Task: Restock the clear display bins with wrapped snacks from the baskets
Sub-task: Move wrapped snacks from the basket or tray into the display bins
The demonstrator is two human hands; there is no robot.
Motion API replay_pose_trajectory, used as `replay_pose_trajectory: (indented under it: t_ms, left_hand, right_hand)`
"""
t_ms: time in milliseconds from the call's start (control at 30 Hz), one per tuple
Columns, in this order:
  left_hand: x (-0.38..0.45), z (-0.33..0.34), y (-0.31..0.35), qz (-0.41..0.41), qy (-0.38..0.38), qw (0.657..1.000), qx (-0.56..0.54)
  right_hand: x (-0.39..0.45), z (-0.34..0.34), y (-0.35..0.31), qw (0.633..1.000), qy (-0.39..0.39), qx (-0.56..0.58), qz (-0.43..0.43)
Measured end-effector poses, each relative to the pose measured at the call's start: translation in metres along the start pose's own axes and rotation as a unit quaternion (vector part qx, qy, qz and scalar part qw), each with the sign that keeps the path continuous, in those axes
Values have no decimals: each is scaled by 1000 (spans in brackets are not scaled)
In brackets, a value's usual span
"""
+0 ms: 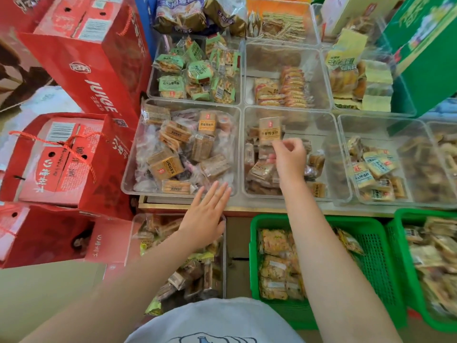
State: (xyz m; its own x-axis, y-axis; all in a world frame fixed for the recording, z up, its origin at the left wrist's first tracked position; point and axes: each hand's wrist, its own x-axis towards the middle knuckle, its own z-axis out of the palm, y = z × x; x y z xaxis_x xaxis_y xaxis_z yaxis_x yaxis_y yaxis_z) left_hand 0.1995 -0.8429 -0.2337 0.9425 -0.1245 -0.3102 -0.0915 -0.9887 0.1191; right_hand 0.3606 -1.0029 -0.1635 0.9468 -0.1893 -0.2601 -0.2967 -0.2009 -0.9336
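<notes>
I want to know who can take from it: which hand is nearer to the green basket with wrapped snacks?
Left. The left hand hovers open beside the green basket, just past its upper-left corner. The right hand is farther, up over a clear bin, pinching a snack packet.

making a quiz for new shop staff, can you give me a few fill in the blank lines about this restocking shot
1. The right hand pinches a snack packet with an ____ label.
2. The left hand is flat, with fingers ____.
3. The baskets by the right arm are coloured ____.
4. The tall red box at the left reads ____.

Missing words: orange; straight; green; JUICE
</notes>
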Motion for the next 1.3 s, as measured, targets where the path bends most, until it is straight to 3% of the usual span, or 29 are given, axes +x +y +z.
replay_pose_trajectory:
  t_ms: [100, 200, 367, 433, 533, 633, 767, 900, 1000, 1133, 1300]
  left_hand:
    - [8, -4, 5, -1, -11, 1000, 0]
    - [8, -6, 4, -4, -19, 1000, 9]
    - [6, -9, 1, 2, -19, 1000, -1]
    - [0, -9, -4, 9, -12, 1000, 12]
    - [-28, 0, -24, 20, -12, 999, 39]
    - [-61, 16, -55, 20, 22, 999, 20]
    - [-87, 29, -82, -57, 14, 997, -51]
    - [-102, 32, -99, -139, 56, 982, -117]
    - [-104, 29, -102, -169, 71, 963, -195]
    - [-94, 21, -106, -207, 82, 921, -319]
    - [-78, -15, -106, -297, 91, 793, -523]
  right_hand:
    - [14, -24, 22, 992, 99, -65, 45]
    - [11, -35, 48, 973, 85, -195, 88]
    - [-15, -10, 52, 963, 88, -254, -1]
    - [-31, 8, 48, 960, 43, -265, -80]
    - [-55, 39, 47, 943, -94, -273, -167]
    - [-73, 73, 43, 931, -220, -253, -142]
    - [-89, 113, 40, 910, -301, -273, -80]
    - [-92, 137, 42, 836, -388, -381, -75]
    - [-87, 148, 41, 809, -407, -420, -58]
    - [-88, 152, 26, 836, -398, -377, -12]
    - [-95, 137, 13, 837, -358, -414, 27]
